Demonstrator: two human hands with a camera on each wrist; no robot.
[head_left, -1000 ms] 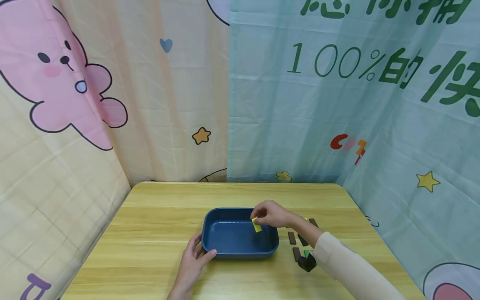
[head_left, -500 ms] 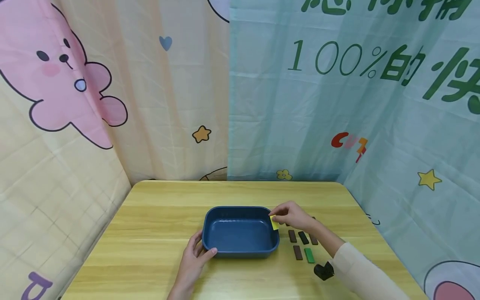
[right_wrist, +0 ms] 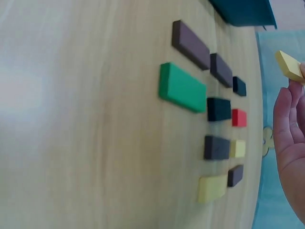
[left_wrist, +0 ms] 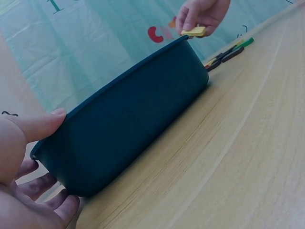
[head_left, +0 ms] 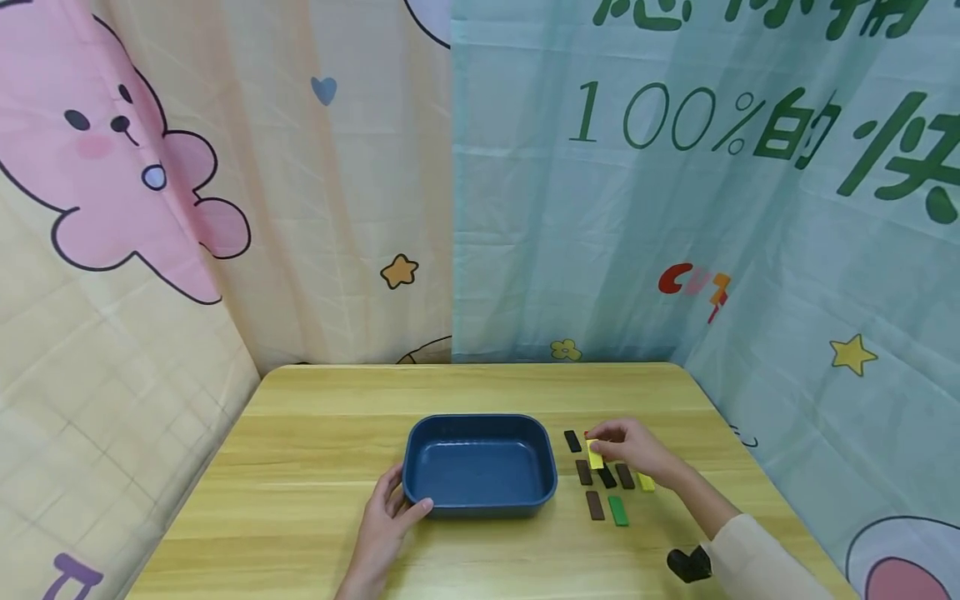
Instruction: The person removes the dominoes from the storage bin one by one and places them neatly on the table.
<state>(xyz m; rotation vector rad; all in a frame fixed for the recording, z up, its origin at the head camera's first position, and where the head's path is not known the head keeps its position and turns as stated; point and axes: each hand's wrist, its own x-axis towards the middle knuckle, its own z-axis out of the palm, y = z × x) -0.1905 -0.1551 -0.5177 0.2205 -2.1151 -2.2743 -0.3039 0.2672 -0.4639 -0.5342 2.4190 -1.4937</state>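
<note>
My left hand (head_left: 386, 517) holds the near-left corner of a blue rectangular basin (head_left: 480, 510), thumb at the rim and fingers round the outer side. In the left wrist view the basin (left_wrist: 128, 119) stands on the table, its interior hidden there. My right hand (head_left: 637, 446) pinches a small yellow block (head_left: 596, 455) between thumb and fingertips, above the rows of blocks right of the basin. In the right wrist view this yellow block (right_wrist: 288, 66) is raised off the table, partly cut by the frame edge. The head view shows nothing inside the basin.
Flat blocks lie in rows on the wooden table (head_left: 300, 467): a green block (right_wrist: 182, 87), a red block (right_wrist: 239, 118), two yellow ones, including the nearer yellow block (right_wrist: 212, 188), and several brown and black ones. Printed curtains (head_left: 525, 250) hang behind the table.
My right hand has moved right with the yellow block, from over the basin, past its right rim, to above the rows of blocks. The left hand has stayed at the basin's corner.
</note>
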